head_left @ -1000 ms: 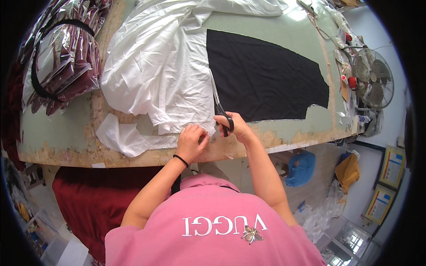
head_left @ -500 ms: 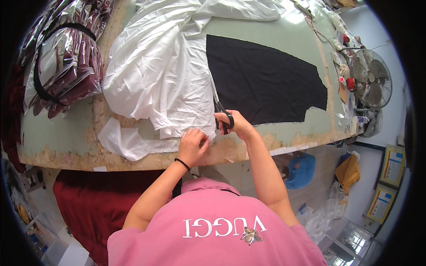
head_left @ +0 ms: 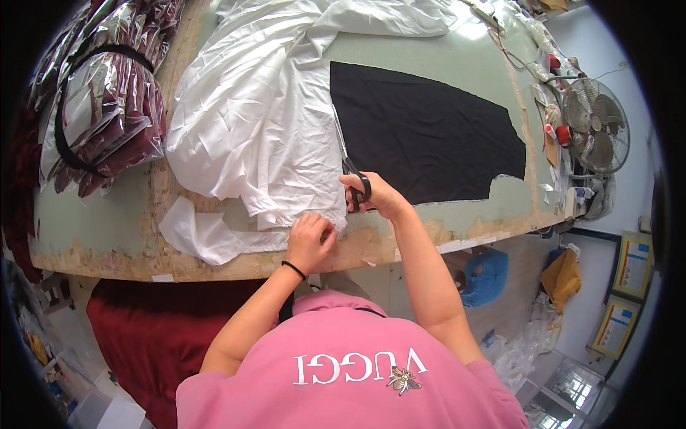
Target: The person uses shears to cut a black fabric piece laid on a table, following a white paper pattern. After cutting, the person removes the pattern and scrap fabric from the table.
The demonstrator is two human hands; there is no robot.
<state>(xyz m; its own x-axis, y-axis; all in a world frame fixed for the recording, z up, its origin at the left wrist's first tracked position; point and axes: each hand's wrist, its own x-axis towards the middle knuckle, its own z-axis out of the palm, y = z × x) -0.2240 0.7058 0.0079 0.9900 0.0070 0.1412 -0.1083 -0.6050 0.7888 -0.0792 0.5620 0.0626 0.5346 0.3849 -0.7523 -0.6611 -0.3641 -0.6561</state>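
My right hand is closed around a pair of scissors with black handles. Their blades point away from me, along the seam where white cloth meets a black fabric piece. At the near edge of the white cloth, my left hand presses down with curled fingers; its fingertips are partly hidden, and it appears to grip the cloth. The black piece lies flat to the right, with a curved notch at its near right corner. A loose white scrap rests left of my left hand.
Plastic-wrapped dark red bundles lie at the left of the worktable. A fan stands at the right edge beside clutter and cords. Below the table are a blue stool and dark red cloth.
My right hand and the scissors have shifted slightly forward and left along the white cloth's edge. The left hand stays at the near edge of the cloth. The whole view has tilted a little.
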